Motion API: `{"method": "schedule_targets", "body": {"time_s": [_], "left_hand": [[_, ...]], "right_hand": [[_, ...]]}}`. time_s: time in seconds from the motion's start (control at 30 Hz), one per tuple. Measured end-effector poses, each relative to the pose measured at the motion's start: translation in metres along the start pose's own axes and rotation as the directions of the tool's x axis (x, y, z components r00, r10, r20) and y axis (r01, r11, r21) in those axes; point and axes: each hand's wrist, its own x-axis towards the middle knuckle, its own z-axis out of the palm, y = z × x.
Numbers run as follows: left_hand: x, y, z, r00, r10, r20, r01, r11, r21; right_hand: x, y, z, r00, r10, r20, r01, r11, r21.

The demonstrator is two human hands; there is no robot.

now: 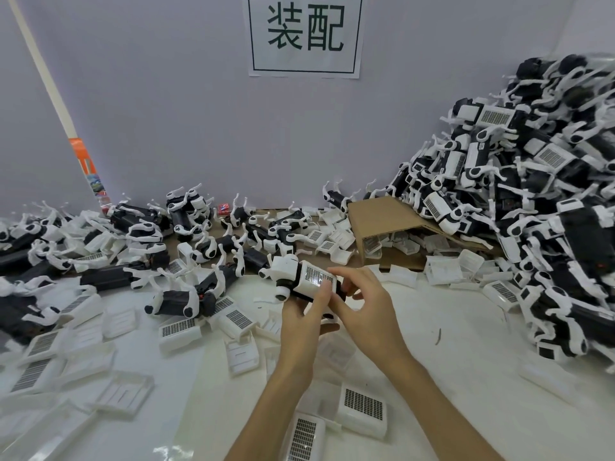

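Note:
A black-and-white toy robot dog (293, 274) is held above the white table at mid-frame. On its back sits a white cover with a dark grille (316, 277). My left hand (304, 314) grips the toy from below, thumb up against the cover's near edge. My right hand (361, 301) comes in from the right, its fingers curled round the toy's rear end and the cover's edge.
A tall heap of finished toy dogs (532, 194) fills the right side. Toy dogs without covers (173, 294) lie scattered at left and back. Loose white grille covers (362, 407) lie over the table. An open cardboard box (382, 221) lies on its side behind.

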Motion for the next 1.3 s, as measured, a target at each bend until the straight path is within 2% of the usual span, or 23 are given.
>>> {"method": "schedule_targets", "body": {"time_s": [0.17,0.37,0.53,0.6,0.87,1.0,1.13,1.23,1.3], "left_hand": [[0.002,0.001,0.000,0.998,-0.008,-0.068,0.008,1.000,-0.010],[-0.003,0.008,-0.001,0.999,0.031,-0.022,-0.032,0.999,-0.023],[-0.003,0.006,-0.003,0.998,0.062,0.002,-0.062,0.998,0.001],[-0.002,0.007,-0.004,0.998,0.053,0.014,-0.053,0.999,0.003],[-0.001,0.006,-0.005,1.000,0.029,-0.008,-0.029,0.999,0.023],[-0.002,0.006,-0.004,0.999,0.046,-0.013,-0.045,0.998,0.040],[-0.007,0.004,0.000,0.990,0.140,0.004,-0.139,0.977,0.165],[-0.008,0.003,0.002,0.976,0.217,-0.031,-0.195,0.925,0.327],[-0.009,0.002,0.003,0.966,0.254,-0.040,-0.217,0.889,0.404]], "right_hand": [[-0.001,0.000,0.000,0.998,-0.013,0.058,0.013,1.000,-0.002],[-0.001,0.001,-0.002,0.999,-0.006,0.049,0.001,0.994,0.108],[0.000,0.002,-0.001,0.959,0.056,0.278,-0.145,0.940,0.310],[-0.001,0.002,0.000,0.947,0.048,0.319,-0.161,0.926,0.340],[-0.001,0.002,-0.002,0.965,0.013,0.260,-0.093,0.950,0.297],[-0.001,0.001,-0.003,0.962,0.030,0.271,-0.112,0.949,0.295],[0.001,0.005,-0.005,0.953,0.075,0.295,-0.179,0.922,0.343],[0.006,0.008,-0.011,0.955,0.104,0.276,-0.228,0.856,0.465],[0.007,0.007,-0.014,0.943,0.099,0.317,-0.262,0.807,0.529]]}}
